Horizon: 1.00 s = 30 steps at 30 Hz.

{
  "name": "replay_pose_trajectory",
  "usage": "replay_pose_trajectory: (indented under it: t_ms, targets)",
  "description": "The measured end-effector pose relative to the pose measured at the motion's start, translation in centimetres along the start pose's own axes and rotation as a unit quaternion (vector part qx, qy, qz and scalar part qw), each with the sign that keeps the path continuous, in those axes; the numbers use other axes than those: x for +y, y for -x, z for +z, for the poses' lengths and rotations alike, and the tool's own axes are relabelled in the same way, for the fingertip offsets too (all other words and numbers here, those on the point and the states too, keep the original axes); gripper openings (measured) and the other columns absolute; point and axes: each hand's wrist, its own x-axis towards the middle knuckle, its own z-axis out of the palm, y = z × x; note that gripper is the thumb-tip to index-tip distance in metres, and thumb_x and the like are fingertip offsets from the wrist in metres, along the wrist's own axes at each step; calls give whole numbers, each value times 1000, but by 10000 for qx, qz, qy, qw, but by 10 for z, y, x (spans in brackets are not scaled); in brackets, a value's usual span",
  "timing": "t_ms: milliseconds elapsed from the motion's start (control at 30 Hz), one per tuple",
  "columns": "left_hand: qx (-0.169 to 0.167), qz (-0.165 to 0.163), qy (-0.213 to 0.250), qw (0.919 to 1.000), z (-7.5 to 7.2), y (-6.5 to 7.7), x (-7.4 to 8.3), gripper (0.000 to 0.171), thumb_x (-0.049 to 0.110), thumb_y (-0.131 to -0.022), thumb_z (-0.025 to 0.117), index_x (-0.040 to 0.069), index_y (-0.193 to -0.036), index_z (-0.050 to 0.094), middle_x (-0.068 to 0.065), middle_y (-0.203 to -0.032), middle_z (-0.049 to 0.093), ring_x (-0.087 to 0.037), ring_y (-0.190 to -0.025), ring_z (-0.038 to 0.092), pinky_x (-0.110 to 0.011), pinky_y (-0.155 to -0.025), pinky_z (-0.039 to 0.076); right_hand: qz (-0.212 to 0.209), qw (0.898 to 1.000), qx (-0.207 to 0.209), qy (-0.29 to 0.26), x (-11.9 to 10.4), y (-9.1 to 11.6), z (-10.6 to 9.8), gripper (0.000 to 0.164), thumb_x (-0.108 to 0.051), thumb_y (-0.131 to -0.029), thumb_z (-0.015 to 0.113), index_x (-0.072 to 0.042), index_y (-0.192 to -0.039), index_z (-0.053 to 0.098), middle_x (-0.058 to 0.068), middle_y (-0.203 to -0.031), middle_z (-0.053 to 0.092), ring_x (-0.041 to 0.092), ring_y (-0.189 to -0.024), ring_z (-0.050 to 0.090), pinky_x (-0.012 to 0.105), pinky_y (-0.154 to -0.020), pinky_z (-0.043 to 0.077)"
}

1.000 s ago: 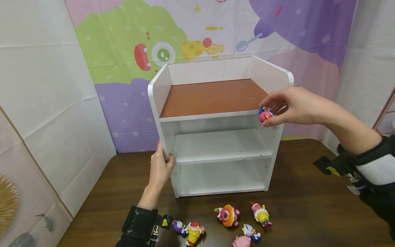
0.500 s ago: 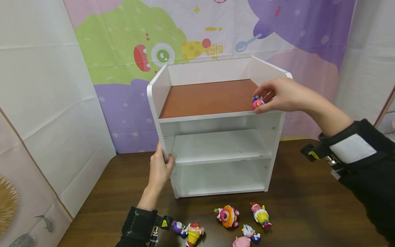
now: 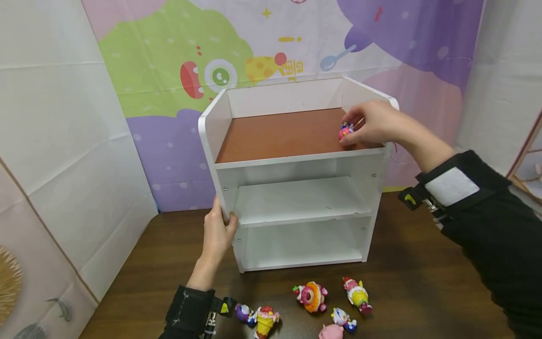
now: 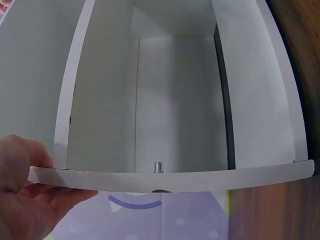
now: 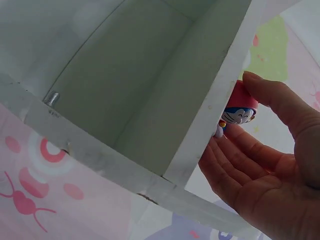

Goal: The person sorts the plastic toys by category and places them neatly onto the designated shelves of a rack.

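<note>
A white shelf unit (image 3: 298, 220) with a brown top board (image 3: 279, 133) stands on the dark wooden table. My left hand (image 3: 218, 234) grips its left side panel (image 4: 200, 181), thumb at the front edge and fingers along the outer face. Over the right front part of the top board, my right hand (image 3: 374, 123) pinches a small figurine (image 3: 345, 133) between thumb and fingers. In the right wrist view that figurine (image 5: 242, 106) shows a red-pink cap and a white smiling face with blue, right by the board's front edge. Fingers partly hide it.
Several small figurines lie in front of the unit: an orange ring-shaped one (image 3: 312, 297), a yellow and pink one (image 3: 358, 295), a white and blue one (image 3: 344, 319), a pink pig (image 3: 331, 332), an ice-cream cone one (image 3: 266, 321) and a purple one (image 3: 244, 312). A printed cloth (image 3: 169, 155) hangs behind.
My right hand has carried the figurine leftward and inward, from in front of the unit's right edge to over the top board. The left hand keeps its grip on the side panel.
</note>
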Motion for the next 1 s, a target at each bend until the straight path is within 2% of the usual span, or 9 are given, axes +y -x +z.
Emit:
replay_pose_trajectory:
  t_ms: [400,700,1000]
  targets:
    - [25,48,-9,10000,1,0,-1,50,-11,-73,51,-5,-121,41,-27,-104,57,-38,-93,56,-49,-69,47,246,9995,-89,194,-1,-13,2,45,-25,-71,70,0,-107,58,17,-98,61,27,-92,54,38,-79,39]
    - [54,110,-37,9999,2,1,-2,47,-12,-73,51,-7,-118,42,-28,-103,57,-38,-93,56,-49,-70,47,199,9997,-110,51,3,-20,7,46,-22,-72,70,5,-107,57,19,-97,60,29,-92,53,39,-81,38]
    - [47,63,-40,10000,2,0,-1,49,-12,-73,51,-6,-120,42,-28,-104,57,-38,-94,55,-49,-70,47,256,9990,-273,234,4,-21,4,50,-24,-77,65,8,-112,52,24,-106,54,32,-98,49,42,-86,35]
